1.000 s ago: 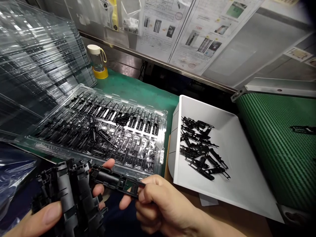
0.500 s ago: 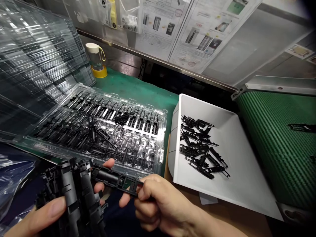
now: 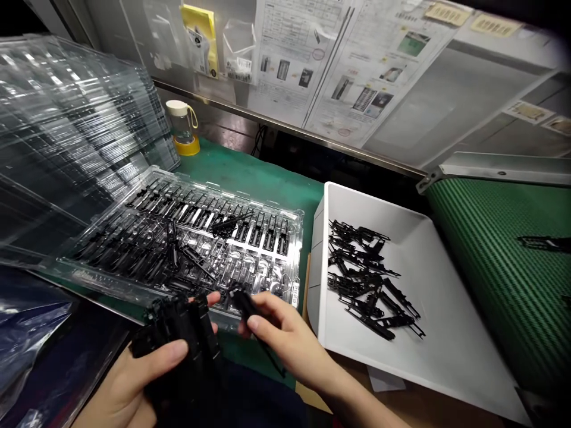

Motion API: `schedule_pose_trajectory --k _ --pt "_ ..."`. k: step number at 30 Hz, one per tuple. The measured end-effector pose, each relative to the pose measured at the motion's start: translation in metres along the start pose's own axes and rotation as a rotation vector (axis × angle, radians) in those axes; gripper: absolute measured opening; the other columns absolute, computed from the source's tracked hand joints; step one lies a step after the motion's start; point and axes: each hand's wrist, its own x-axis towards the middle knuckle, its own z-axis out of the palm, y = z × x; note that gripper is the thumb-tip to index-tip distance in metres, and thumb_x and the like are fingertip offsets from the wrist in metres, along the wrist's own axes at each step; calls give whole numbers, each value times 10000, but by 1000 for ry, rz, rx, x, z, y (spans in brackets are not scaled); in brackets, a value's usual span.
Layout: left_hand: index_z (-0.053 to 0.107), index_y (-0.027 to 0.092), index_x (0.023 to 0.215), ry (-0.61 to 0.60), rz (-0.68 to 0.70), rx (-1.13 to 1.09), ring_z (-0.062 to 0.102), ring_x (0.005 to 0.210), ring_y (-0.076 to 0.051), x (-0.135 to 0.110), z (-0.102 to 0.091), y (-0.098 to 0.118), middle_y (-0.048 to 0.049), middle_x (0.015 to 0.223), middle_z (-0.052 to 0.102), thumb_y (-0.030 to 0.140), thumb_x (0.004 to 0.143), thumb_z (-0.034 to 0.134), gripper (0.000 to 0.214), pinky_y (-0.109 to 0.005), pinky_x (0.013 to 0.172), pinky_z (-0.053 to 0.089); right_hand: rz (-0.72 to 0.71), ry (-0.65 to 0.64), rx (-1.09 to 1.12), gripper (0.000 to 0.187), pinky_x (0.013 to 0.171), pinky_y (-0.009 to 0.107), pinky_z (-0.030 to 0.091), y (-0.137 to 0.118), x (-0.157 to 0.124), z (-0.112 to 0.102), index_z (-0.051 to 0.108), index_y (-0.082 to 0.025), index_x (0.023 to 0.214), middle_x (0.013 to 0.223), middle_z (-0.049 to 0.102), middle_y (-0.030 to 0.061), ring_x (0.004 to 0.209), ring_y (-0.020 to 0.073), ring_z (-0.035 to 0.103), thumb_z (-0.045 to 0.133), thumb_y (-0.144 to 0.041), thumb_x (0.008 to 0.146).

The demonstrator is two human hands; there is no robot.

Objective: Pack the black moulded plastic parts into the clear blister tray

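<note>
My left hand point(image 3: 147, 371) is wrapped round a bundle of black plastic parts point(image 3: 182, 333), long and slotted, with its thumb lying across the front. A single black plastic part point(image 3: 244, 302) is pinched between the thumb and fingers of my right hand point(image 3: 281, 333), just right of the bundle and apart from it. Both hands are at the near edge of a clear plastic tray point(image 3: 298, 238). Similar parts fill many of its slots, and a few lie loose across the middle. Slots toward the near right look bare.
To the right stands a white bin point(image 3: 428, 297) with a heap of black parts at its left. Beyond it, a green conveyor belt point(image 3: 491, 238) carries another part. Stacked clear trays point(image 3: 89, 119) rise at the left. A bottle point(image 3: 181, 128) stands behind the tray, below posted instruction sheets point(image 3: 307, 59).
My right hand has drawn one part away from the bundle and turned it, its end now toward the tray. My left hand and the bundle have shifted right in view.
</note>
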Motion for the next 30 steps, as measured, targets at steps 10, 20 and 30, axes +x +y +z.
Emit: schedule_pose_trajectory --k 10,20,30 --pt "582 352 789 171 665 756 558 794 -146 -1 0 -19 83 797 614 307 507 665 297 -136 679 421 -272 61 -167 140 687 261 350 -4 -14 21 514 -158 824 783 451 26 745 141 435 499 -157 685" --pt "567 320 771 92 647 682 545 870 -152 3 -3 -20 68 864 612 277 576 628 209 -154 758 404 -266 254 -119 149 774 263 366 8 -14 21 474 -175 910 879 502 43 836 145 472 388 -216 795" --pt "607 261 785 166 489 624 584 785 -151 10 -6 -39 41 784 670 263 449 709 350 -114 702 416 -387 126 -259 61 609 239 416 9 -11 23 563 -105 668 704 546 70 664 145 517 570 -159 640"
